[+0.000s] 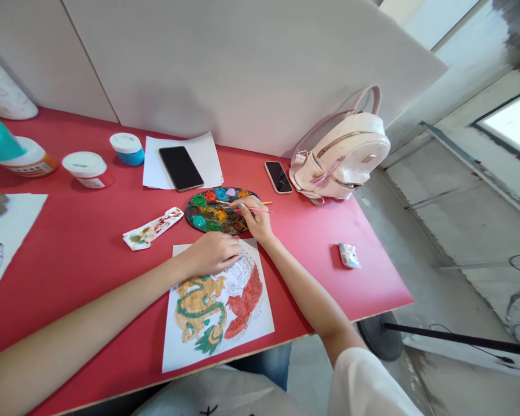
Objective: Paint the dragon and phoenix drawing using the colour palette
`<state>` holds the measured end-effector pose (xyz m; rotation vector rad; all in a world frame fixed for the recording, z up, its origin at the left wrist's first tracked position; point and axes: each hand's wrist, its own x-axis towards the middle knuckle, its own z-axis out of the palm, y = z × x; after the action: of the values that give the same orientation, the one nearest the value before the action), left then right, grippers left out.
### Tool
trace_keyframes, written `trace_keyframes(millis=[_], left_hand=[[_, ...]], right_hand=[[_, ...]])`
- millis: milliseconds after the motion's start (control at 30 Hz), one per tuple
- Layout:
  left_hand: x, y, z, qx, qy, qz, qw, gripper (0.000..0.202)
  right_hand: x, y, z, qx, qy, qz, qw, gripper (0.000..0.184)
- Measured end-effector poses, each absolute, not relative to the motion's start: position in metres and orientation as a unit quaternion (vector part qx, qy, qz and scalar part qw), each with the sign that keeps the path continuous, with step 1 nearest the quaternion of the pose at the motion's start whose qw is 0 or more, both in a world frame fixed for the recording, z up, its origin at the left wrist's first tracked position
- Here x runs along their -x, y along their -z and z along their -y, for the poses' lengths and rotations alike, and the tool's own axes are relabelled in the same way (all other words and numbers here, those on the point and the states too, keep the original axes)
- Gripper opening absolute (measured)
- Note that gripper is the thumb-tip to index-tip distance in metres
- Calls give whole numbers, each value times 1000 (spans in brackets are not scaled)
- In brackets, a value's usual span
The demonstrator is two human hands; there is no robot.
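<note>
My right hand (pixel 253 215) is closed around a thin pink paintbrush (pixel 263 210), held over the dark paint palette (pixel 189 211). Wells of green, red, blue, lilac, orange and turquoise paint fill the palette, with mixed yellow-brown in its middle. A second, yellow-orange brush handle (pixel 267 203) shows just beyond that hand. My left hand (pixel 216 252) rests on the top of a white sheet (pixel 173 346), its fingers loosely curled together. A drawing on the sheet carries a painted orange-and-green dragon-like figure (pixel 201 309) and a red shape (pixel 246 303); the upper part is bare line work.
A paint-stained tissue (pixel 153 229) lies left of the palette. Behind are a black phone (pixel 181 167) on white paper (pixel 210 150), another phone (pixel 278 177) and a pink backpack (pixel 349 153). Paint jars (pixel 86 167) stand left. A small packet (pixel 349 255) lies near the right edge.
</note>
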<state>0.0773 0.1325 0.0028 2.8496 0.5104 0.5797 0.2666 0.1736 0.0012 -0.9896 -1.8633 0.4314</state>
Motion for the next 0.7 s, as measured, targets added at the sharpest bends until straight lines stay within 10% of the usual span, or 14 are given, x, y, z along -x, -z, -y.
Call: trace_keyframes(millis=[700], left_hand=[[-77,-2,-132,-963,-185,-179,81,27]], right_hand=[[-268,-1,-169,395,-201,756,482,43]])
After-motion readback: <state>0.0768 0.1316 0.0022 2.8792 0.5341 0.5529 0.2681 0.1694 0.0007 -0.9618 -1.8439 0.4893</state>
